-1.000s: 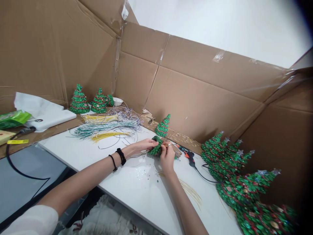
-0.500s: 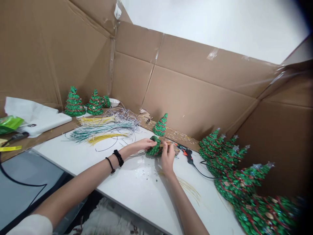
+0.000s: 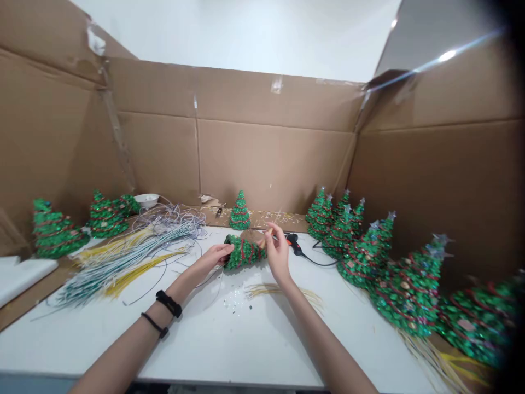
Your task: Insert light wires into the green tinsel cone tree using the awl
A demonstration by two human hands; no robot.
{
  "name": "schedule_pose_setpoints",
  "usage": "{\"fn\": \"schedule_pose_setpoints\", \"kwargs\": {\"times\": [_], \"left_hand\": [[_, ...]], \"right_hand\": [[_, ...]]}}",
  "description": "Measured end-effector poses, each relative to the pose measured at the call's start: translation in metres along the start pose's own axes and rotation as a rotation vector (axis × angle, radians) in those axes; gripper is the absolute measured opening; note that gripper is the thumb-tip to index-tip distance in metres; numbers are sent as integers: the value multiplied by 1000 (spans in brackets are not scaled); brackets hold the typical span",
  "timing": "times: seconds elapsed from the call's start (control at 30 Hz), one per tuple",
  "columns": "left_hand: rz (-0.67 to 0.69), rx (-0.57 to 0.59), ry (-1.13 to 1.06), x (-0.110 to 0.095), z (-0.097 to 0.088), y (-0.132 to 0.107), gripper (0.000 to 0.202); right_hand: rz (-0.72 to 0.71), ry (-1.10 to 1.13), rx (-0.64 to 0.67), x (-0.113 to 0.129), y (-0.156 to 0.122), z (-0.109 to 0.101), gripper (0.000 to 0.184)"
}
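Note:
A small green Christmas tree (image 3: 243, 254) with red garland lies on its side above the white table (image 3: 197, 345). My left hand (image 3: 217, 256) is closed on its base end, at the left. Near the tip, my right hand (image 3: 279, 254) pinches a thin tan stick (image 3: 266, 236) whose lower end is close to the tree; whether they touch I cannot tell. Just right of that hand lies a black and orange glue gun (image 3: 293, 243) with a cable. Behind the held tree stands another small tree (image 3: 240, 210). Thin yellowish strands (image 3: 262, 290) lie in front.
Several finished trees (image 3: 406, 290) with star tops line the right side; more trees (image 3: 104, 214) stand at the far left. Bundles of white, green and yellow wires (image 3: 139, 257) spread over the left of the table. A white bowl (image 3: 146, 200) sits behind them. Cardboard walls (image 3: 262, 158) enclose the table.
The camera view has swung to the right and levelled. The held tree now shows its side, with the tip toward my right hand. Both hands keep their holds.

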State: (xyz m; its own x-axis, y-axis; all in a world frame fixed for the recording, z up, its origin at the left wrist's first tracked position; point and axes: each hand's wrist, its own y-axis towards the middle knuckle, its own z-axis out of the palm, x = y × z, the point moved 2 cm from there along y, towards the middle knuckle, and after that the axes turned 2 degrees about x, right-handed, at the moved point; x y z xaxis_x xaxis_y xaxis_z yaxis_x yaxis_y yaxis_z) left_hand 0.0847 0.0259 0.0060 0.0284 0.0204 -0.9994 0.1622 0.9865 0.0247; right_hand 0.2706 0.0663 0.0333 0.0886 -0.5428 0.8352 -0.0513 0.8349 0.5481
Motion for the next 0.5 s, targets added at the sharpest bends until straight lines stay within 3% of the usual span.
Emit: {"fn": "schedule_pose_setpoints", "kwargs": {"times": [0.17, 0.27, 0.43, 0.5], "left_hand": [[-28, -29, 13, 0, 0, 0, 40], [-67, -68, 9, 1, -1, 1, 44], [-76, -62, 1, -1, 1, 1, 46], [-60, -74, 2, -1, 2, 1, 44]], "right_hand": [[35, 136, -54, 5, 1, -1, 25], [9, 48, -57, 8, -4, 1, 35], [5, 98, 148, 11, -16, 14, 37], [22, 74, 161, 8, -19, 17, 38]]}}
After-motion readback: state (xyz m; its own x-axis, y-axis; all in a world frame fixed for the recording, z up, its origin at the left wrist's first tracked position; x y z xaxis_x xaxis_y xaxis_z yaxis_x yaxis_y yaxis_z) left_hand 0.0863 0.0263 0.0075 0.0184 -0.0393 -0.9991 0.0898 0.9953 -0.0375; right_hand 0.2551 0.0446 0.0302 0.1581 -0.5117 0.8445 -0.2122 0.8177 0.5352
